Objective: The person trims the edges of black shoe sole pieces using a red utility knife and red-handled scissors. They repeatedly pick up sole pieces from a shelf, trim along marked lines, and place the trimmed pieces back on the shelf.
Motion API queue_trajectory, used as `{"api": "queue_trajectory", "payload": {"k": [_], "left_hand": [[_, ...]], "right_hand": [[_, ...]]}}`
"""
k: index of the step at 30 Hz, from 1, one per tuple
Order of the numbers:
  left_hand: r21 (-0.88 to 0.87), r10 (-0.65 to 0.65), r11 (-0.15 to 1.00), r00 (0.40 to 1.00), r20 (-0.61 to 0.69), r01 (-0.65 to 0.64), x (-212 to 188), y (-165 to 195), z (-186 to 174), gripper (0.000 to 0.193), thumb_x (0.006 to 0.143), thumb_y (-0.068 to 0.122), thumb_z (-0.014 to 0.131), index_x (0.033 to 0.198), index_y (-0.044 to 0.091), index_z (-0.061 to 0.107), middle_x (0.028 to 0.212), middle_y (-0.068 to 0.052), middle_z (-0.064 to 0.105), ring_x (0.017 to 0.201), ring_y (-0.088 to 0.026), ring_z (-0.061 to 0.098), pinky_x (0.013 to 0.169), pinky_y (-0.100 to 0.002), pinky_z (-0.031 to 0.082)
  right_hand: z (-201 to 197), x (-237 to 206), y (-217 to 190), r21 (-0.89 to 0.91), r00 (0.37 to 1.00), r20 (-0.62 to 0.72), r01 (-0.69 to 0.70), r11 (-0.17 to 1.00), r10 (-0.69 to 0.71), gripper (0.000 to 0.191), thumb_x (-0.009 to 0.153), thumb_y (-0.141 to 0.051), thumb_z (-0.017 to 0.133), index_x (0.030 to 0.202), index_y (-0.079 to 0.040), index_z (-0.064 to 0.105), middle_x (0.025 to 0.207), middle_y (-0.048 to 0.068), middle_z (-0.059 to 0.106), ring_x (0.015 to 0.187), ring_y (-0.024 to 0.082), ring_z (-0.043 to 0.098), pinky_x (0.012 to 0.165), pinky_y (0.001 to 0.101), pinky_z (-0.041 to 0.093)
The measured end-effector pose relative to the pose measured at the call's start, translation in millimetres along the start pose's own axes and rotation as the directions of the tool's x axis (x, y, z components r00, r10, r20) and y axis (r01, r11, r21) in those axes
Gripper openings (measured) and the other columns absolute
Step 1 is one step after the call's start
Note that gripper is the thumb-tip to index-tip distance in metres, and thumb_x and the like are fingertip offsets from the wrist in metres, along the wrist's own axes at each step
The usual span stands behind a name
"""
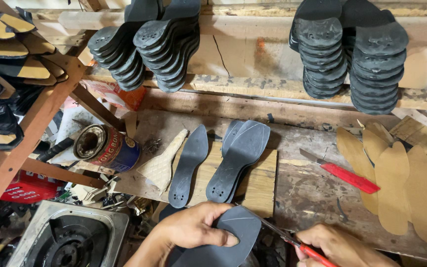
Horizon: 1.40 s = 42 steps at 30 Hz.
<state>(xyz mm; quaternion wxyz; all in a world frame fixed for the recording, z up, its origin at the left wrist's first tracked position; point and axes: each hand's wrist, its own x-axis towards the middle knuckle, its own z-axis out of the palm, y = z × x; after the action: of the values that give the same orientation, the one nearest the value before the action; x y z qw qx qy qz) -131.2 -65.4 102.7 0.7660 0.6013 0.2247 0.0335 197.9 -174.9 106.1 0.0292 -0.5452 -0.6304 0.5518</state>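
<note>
Left hand [191, 228] pinching dark sole [226, 242], thumb pressed flat on top, fingers beneath. Right hand [339, 246] closed around red-handled knife [292, 242], blade tip touching sole's right edge. Sole held just below wooden board [258, 185], over table [312, 198] front edge, unsupported underneath.

Risks judged from here: blade lying close to left thumb; slip off the sole's edge likely to run toward that hand. Sole held in air, not on board; flexing under blade pressure could give a ragged or overcut edge.

Sole condition: dark grey, matte, rounded at the near end, faint curved scribe line across upper face. Lower portion out of view.

On board: two or three matching soles [238, 158], heel holes showing. Right of board: second red knife [344, 174], then tan insoles [396, 183]. Left of board: tin can [106, 147] lying on its side. Above board: stacked soles [349, 54] hung on rack.
</note>
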Motion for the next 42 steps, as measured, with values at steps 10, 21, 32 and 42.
{"api": "queue_trajectory", "payload": {"k": [10, 21, 32, 42], "left_hand": [[-0.379, 0.385, 0.724, 0.793, -0.472, -0.577, 39.1, 3.1, 59.4, 0.057, 0.090, 0.024, 0.075, 0.138, 0.002, 0.054, 0.124, -0.014, 0.072, 0.110, -0.024, 0.071, 0.099, -0.040, 0.057], [-0.336, 0.104, 0.589, 0.481, -0.870, -0.735, 77.6, 3.4, 68.3, 0.019, 0.091, -0.001, 0.066, 0.110, 0.000, 0.067, 0.098, -0.008, 0.073, 0.084, -0.017, 0.073, 0.074, -0.032, 0.063], [-0.363, 0.059, 0.617, 0.500, -0.864, -0.699, 76.5, 0.1, 72.8, 0.023, 0.090, -0.002, 0.065, 0.113, 0.003, 0.063, 0.097, -0.008, 0.072, 0.081, -0.016, 0.072, 0.070, -0.031, 0.063], [-0.366, 0.053, 0.641, 0.515, -0.856, -0.675, 76.1, 0.9, 71.8, 0.021, 0.091, -0.002, 0.066, 0.111, 0.001, 0.063, 0.095, -0.008, 0.071, 0.079, -0.016, 0.071, 0.070, -0.032, 0.064]], "right_hand": [[59.4, 34.8, 40.6, 0.260, 0.877, -0.479, 0.192, 0.946, -0.046, 0.020, 0.080, -0.025, 0.078, 0.081, -0.006, 0.070, 0.066, 0.006, 0.066, 0.064, 0.017, 0.066, 0.064, 0.0345, 0.053], [74.4, 60.6, 20.2, 0.267, 0.834, -0.548, 0.255, 0.930, -0.071, 0.022, 0.082, -0.024, 0.074, 0.097, -0.008, 0.071, 0.075, 0.006, 0.073, 0.074, 0.016, 0.072, 0.072, 0.0315, 0.058], [78.4, 60.2, 16.9, 0.308, 0.843, -0.536, 0.151, 0.939, 0.041, 0.028, 0.081, -0.023, 0.075, 0.104, -0.008, 0.070, 0.079, 0.007, 0.073, 0.078, 0.017, 0.075, 0.076, 0.0314, 0.059], [75.9, 60.2, 17.7, 0.282, 0.842, -0.537, 0.133, 0.950, 0.041, 0.026, 0.078, -0.025, 0.076, 0.099, -0.010, 0.071, 0.074, 0.009, 0.070, 0.074, 0.019, 0.071, 0.073, 0.0334, 0.056]]}}
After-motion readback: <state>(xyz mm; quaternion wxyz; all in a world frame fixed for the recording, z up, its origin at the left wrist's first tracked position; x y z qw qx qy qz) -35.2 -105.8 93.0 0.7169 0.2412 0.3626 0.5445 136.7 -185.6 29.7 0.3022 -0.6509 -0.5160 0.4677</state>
